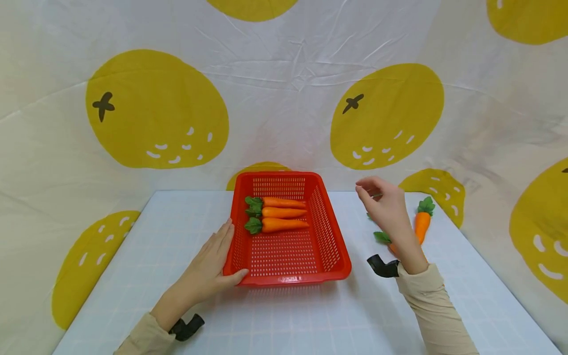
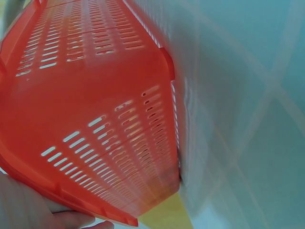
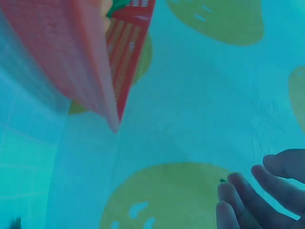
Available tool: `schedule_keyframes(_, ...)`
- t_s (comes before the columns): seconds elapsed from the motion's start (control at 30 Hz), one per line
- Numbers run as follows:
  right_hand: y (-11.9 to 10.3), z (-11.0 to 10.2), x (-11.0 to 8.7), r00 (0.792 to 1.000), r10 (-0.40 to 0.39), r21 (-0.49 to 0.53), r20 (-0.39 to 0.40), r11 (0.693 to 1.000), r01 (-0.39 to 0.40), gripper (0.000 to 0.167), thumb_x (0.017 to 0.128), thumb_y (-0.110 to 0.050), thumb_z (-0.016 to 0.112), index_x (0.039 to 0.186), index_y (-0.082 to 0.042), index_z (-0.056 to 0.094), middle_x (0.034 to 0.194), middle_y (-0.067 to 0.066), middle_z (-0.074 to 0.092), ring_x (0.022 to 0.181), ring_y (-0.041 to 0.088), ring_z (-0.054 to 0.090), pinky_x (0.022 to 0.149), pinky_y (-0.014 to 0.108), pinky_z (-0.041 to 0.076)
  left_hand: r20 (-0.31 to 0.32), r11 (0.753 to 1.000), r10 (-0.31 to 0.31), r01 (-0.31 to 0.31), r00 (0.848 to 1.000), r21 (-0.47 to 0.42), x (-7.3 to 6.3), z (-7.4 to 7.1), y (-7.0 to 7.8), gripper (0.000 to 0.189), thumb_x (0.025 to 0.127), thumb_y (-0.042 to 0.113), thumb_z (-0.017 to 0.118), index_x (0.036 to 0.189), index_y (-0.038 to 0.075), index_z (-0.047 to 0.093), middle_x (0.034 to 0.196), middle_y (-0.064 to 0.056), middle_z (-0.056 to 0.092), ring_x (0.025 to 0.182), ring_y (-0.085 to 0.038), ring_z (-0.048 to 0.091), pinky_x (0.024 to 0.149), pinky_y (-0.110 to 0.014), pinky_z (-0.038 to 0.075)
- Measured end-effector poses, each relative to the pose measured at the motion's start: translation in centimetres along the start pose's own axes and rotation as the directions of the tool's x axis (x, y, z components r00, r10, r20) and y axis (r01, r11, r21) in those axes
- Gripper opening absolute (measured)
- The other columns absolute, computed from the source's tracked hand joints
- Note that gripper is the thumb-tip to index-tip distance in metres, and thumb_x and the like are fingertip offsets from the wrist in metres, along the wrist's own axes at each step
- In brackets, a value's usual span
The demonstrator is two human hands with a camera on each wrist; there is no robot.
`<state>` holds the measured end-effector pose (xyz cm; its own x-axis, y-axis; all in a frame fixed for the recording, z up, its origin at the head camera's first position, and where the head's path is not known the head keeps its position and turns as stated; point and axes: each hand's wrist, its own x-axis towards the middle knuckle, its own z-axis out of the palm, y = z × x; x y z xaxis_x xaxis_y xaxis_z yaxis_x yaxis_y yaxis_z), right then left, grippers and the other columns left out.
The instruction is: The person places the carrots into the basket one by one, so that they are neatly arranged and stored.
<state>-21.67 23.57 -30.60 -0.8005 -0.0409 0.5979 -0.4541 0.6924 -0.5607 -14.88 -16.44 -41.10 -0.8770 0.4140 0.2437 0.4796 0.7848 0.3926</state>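
A red plastic basket (image 1: 336, 236) with slotted walls stands in the middle of the table, three orange carrots (image 1: 285, 225) with green tops side by side inside it. My left hand (image 1: 208, 266) rests on its near left corner, fingers stretched along the left side and thumb over the front rim. In the left wrist view, fingertips (image 2: 76, 219) lie right at the rim. My right hand (image 1: 386, 204) hovers right of the basket, fingers loosely bent, with no object showing between them. Below it, more carrots (image 1: 423, 224) lie on the table, partly hidden by hand and wrist.
The white table (image 1: 186, 217) has a faint checked pattern. Behind it hangs a pale cloth (image 1: 275, 108) printed with large yellow fruit, close to the basket's far rim. Black wrist mounts (image 1: 382, 266) sit on both wrists.
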Motion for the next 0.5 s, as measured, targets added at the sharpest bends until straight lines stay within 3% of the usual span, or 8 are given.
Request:
schedule_keyframes(0.1,1.3,-1.3,-0.9,1.000,0.025,-0.040,-0.018,0.999,-0.026,0.017,0.096,-0.014,0.065,0.105,-0.001,0.072,0.092,0.012,0.071,0.078,0.021,0.062,0.066,0.007,0.045,-0.001,1.000,0.000,0.000,1.000,0.002,0.0,0.0,-0.1,0.104,0.089,0.057,0.064,0.157,-0.001,0.012,0.166,-0.012,0.006,0.151,-0.029,0.011,0.118,-0.056,0.018)
schedule_keyframes(0.27,3.6,-3.5,-2.5,0.995,0.093,-0.127,0.021,0.988,-0.089,0.019,0.096,-0.016,0.064,0.106,-0.002,0.071,0.093,0.014,0.070,0.081,0.024,0.061,0.066,0.005,0.043,-0.001,1.000,0.000,0.000,1.000,0.000,0.0,0.1,-0.1,0.104,0.089,0.057,0.064,0.158,-0.001,0.012,0.166,-0.011,0.005,0.151,-0.029,0.011,0.118,-0.056,0.018)
schedule_keyframes(0.5,7.3,-6.3,-5.1,0.961,0.261,-0.275,0.094,0.934,-0.227,0.026,0.098,-0.023,0.061,0.112,-0.002,0.067,0.096,0.017,0.067,0.086,0.030,0.059,0.060,0.016,0.048,0.011,1.000,-0.008,0.008,1.000,-0.006,0.1,0.0,0.0,0.104,0.089,0.056,0.065,0.158,-0.001,0.012,0.166,-0.011,0.005,0.151,-0.029,0.011,0.118,-0.056,0.017)
